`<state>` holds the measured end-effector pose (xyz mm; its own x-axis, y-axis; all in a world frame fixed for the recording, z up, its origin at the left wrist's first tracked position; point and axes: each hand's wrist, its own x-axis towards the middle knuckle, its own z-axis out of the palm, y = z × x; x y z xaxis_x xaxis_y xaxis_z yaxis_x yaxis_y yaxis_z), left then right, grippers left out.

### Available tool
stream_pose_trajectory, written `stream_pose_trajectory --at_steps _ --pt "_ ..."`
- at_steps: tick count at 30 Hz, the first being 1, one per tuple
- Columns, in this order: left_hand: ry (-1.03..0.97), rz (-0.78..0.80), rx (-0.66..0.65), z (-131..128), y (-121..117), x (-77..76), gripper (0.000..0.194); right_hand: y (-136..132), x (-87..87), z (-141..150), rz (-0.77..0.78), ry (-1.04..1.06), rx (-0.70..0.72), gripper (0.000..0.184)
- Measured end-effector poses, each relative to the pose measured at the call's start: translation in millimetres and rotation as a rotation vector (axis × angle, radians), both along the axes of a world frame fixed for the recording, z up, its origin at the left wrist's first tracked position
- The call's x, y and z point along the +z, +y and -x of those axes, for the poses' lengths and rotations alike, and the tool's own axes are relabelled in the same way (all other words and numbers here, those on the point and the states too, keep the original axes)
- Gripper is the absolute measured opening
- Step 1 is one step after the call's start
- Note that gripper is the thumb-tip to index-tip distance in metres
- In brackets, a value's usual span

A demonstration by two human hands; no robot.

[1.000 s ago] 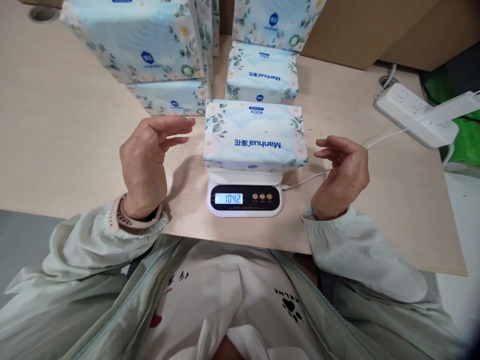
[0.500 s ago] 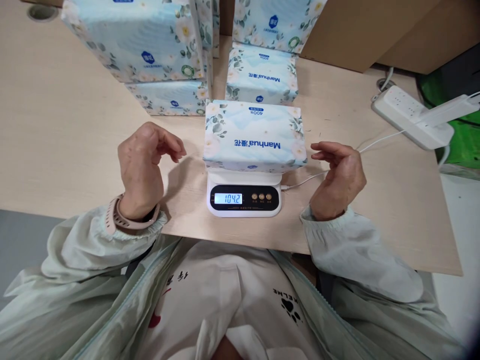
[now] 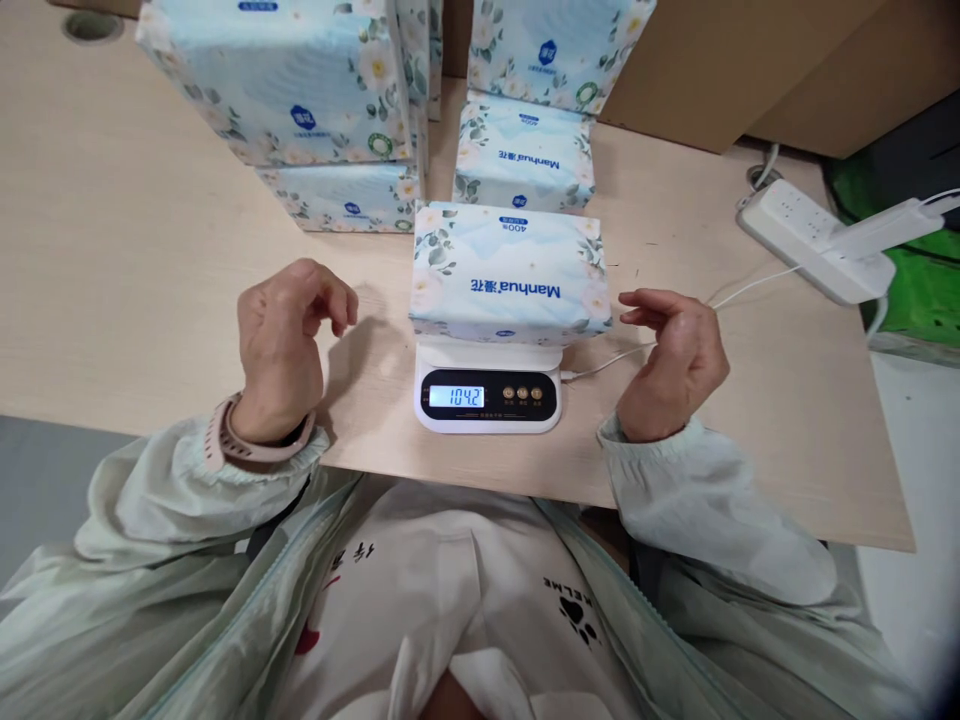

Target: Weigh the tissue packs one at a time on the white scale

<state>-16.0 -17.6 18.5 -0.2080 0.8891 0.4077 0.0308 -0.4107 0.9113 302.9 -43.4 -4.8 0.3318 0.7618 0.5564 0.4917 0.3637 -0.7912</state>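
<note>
A pale blue floral tissue pack (image 3: 514,270) lies on top of a white digital scale (image 3: 489,422), covering most of its platform. The lit display (image 3: 457,397) reads 104.2. To the left of the pack, apart from it, my left hand (image 3: 289,335) hovers above the table with loosely curled fingers and nothing in them. My right hand (image 3: 675,360) is on the other side, its fingertips close to the pack's right end but not touching it. Its fingers are bent and apart, and it holds nothing.
Stacked tissue packs stand behind the scale at the left (image 3: 300,110) and in the middle (image 3: 525,150). A white power strip (image 3: 814,240) lies at the right, with a thin cable (image 3: 757,285) running to the scale. Cardboard (image 3: 675,70) stands at the back.
My left hand has drawn slightly left, away from the pack, its fingers curling a little more. My right hand is nearly still. The reading stays the same, and the view has shifted slightly.
</note>
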Motion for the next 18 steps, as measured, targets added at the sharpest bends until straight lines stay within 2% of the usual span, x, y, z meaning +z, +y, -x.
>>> stream_pose_trajectory --at_steps 2,4,7,9,11,14,16,18 --pt "0.023 0.094 -0.083 3.5 -17.8 3.3 0.036 -5.0 -5.0 -3.2 0.021 0.017 0.048 0.036" --pt "0.082 0.211 -0.214 6.0 -36.6 7.5 0.028 -12.2 -10.1 -5.7 0.077 0.007 0.179 0.041" --pt "0.163 0.308 -0.465 6.3 -49.6 13.2 0.049 -21.3 -14.8 -4.3 0.147 -0.158 0.373 0.069" --pt "0.189 0.321 -0.585 2.6 -44.7 19.5 0.057 -20.1 -13.0 -0.1 0.142 -0.250 0.385 0.086" --pt "0.214 0.278 -0.635 -5.4 -31.4 31.2 0.057 -8.6 -5.3 3.9 0.102 -0.273 0.333 0.090" --pt "0.276 0.128 -0.599 -25.5 1.1 56.3 0.054 30.6 16.0 3.9 -0.004 -0.255 0.243 0.082" --pt "0.298 -0.004 -0.610 -41.7 32.7 69.1 0.054 67.1 31.0 -0.7 -0.084 -0.233 0.188 0.075" --pt "0.264 -0.083 -0.530 -56.5 72.2 70.8 0.051 106.1 39.0 -6.8 -0.130 -0.229 0.152 0.070"
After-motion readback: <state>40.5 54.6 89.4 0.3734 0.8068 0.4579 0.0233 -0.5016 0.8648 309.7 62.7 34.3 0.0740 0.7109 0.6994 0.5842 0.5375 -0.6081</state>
